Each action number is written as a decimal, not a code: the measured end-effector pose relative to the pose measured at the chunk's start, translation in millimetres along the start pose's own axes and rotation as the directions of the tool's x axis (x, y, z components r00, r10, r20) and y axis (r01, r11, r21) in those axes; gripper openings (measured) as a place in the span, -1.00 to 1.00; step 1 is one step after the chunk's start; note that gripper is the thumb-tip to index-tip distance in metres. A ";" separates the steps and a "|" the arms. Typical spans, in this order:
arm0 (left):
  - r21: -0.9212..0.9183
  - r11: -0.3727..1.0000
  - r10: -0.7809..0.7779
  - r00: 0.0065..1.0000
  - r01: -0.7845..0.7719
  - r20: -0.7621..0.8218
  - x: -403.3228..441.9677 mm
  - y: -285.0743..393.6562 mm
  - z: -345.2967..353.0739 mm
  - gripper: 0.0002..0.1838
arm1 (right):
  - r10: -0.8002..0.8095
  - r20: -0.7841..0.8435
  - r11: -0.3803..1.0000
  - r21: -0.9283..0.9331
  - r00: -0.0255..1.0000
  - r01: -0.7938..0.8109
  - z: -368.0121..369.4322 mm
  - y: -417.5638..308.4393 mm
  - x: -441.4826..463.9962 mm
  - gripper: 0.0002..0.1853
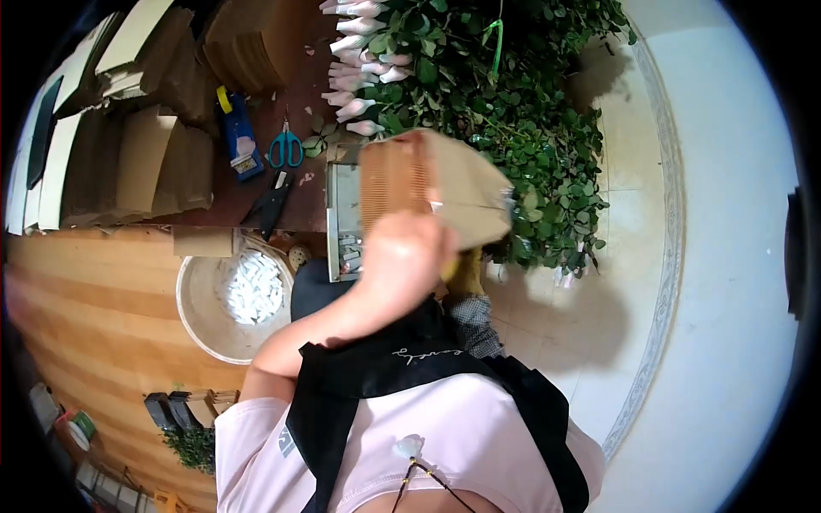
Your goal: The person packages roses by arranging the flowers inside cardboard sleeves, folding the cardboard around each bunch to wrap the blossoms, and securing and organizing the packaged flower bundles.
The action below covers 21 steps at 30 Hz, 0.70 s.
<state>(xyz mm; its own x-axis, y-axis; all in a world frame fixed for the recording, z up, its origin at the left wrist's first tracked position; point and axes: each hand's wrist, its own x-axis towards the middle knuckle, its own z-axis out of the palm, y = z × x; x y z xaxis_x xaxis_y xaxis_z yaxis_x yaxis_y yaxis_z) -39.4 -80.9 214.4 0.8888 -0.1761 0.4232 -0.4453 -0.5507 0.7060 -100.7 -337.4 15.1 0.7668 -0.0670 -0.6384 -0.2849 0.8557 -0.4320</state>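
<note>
My left hand (409, 252), blurred and closed, is at the near edge of a piece of corrugated cardboard (393, 179). A smooth brown face (469, 192) of the cardboard angles off to the right. My right hand (463, 272), in a yellow glove below a checked sleeve, is mostly hidden under the cardboard, so its fingers do not show. Behind the cardboard stands a pale open box or frame (344, 205) with small white pieces inside. Leafy rose stems (513, 111) lie beyond, their heads (355, 109) in pale pink net sleeves.
Teal scissors (286, 150), a blue tape dispenser (243, 141) and a black tool (269, 205) lie on the dark red table (295, 201). Stacks of cardboard (154, 162) stand at left. A white tub (198, 308) holds small white pieces. A wall (727, 256) bounds the right.
</note>
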 end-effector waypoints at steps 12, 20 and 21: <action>-0.702 0.614 -0.143 0.926 0.360 0.349 27.9 -4.2 12.5 -0.28 | -0.337 -0.049 0.906 -0.287 0.940 0.310 23.7 -78.1 -31.0 -0.46; -0.833 0.245 -0.029 0.863 0.496 0.505 15.5 4.2 16.6 -0.30 | -0.381 -0.047 0.886 -0.304 0.923 0.351 27.2 -76.8 -38.6 -0.49; -0.831 0.250 -0.033 0.862 0.497 0.505 15.2 3.8 15.7 -0.30 | -0.387 -0.043 0.881 -0.313 0.921 0.355 28.9 -76.4 -37.8 -0.50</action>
<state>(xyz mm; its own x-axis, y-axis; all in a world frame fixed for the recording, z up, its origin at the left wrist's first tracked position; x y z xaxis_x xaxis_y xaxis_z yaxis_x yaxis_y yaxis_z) -25.8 -98.5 214.6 0.8361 -0.5459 0.0543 0.2397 0.4526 0.8589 -91.3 -385.4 90.6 0.7917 -0.4151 -0.4482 -0.1585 0.5690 -0.8069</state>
